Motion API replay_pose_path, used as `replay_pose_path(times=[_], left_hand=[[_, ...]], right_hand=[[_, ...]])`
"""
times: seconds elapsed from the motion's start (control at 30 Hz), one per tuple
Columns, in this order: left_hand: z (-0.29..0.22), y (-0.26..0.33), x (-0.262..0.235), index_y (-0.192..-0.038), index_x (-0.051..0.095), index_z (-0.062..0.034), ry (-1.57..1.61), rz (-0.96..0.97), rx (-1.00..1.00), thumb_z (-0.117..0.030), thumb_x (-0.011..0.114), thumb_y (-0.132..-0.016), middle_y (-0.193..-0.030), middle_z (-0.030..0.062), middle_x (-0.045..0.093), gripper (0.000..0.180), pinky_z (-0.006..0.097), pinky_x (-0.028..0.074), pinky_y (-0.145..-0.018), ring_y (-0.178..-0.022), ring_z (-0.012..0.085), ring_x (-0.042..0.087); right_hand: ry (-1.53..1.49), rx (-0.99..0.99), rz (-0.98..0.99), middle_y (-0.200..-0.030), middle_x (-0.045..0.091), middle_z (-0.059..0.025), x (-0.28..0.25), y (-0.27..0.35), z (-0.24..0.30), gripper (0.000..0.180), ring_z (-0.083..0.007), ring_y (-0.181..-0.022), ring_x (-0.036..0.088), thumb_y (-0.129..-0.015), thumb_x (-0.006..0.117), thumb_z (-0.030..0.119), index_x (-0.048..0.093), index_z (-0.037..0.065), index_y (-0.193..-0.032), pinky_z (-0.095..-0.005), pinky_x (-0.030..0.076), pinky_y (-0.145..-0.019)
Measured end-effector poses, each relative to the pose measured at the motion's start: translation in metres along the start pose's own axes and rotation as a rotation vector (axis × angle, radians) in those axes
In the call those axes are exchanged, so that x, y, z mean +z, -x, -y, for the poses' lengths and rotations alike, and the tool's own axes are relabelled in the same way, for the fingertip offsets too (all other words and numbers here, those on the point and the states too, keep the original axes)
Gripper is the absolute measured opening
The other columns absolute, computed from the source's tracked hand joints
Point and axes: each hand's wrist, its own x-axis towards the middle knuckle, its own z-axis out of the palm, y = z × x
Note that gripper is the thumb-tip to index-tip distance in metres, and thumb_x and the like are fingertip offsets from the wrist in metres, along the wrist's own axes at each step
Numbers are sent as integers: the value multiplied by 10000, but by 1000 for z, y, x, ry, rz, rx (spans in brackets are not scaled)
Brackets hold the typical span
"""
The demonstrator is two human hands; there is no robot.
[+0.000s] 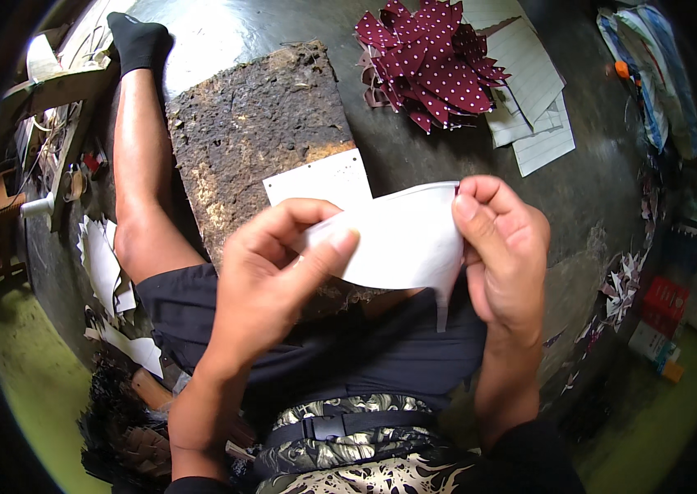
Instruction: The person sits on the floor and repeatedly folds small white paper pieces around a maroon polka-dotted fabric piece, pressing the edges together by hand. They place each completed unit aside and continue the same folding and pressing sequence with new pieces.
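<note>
Between my two hands a curved white sheet-like piece (402,243) is held up in front of my lap. My left hand (282,259) pinches its left end between thumb and fingers. At the other end, my right hand (501,247) grips the upper right corner, where a little maroon shows. A narrow, pale strip hangs from the piece beside my right fingers. Behind it, a white card (324,177) with small dark marks lies on a rough, worn dark board (262,115), partly covered by my left hand and the held piece.
A heap of maroon pieces with white dots (435,62) lies beyond the board, by lined paper sheets (533,99). White offcuts (100,255) lie left of my stretched leg (138,140), near a wooden frame (56,99). A red box (663,305) is far right.
</note>
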Motion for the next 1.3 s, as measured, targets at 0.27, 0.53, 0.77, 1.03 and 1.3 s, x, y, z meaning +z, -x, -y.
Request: replay_pose_path(times=[0.27,0.53,0.77,1.03,1.3], left_hand=[[-85,1,-27,-1765,377,50,-55,-30,221,-39,921,-911,-1200,134,705,1017,254,630,-550,-727,144,775],[-38,-68,15,-1671,534,-28,-179,266,101,-10,915,-987,-1299,99,698,784,273,690,-798,-1008,146,798],[-25,-47,-4,-1686,553,-73,-762,129,287,-203,864,-1064,-1288,181,769,708,399,618,-967,-1091,256,773],[-41,-30,-19,-1511,638,-52,-1132,286,228,-78,815,-999,-1054,248,798,543,536,616,-864,-1018,492,790],[2,-24,17,-1426,698,-34,-1044,-13,446,-75,829,-1027,-1198,190,733,423,481,637,-796,-939,395,786]], right_hand=[[-28,303,536,-1283,786,-80,41,50,-26,437,-88,-1138,716,-1125,805,117,603,7,-1497,-252,539,-1019],[338,19,286,-1362,743,-92,51,-5,-38,623,-133,-1239,714,-1036,892,87,566,-30,-1553,-320,583,-1055],[269,-10,67,-1167,802,-51,43,-12,-48,277,-77,-1045,749,-1089,821,16,693,-14,-1332,-254,623,-918],[299,4,122,-1009,769,17,21,-33,-34,161,-31,-907,686,-1119,800,81,806,-21,-1243,-228,580,-819],[403,-30,117,-1057,815,-5,10,-47,-56,163,-64,-910,715,-1063,854,40,846,-23,-1213,-234,585,-832]])
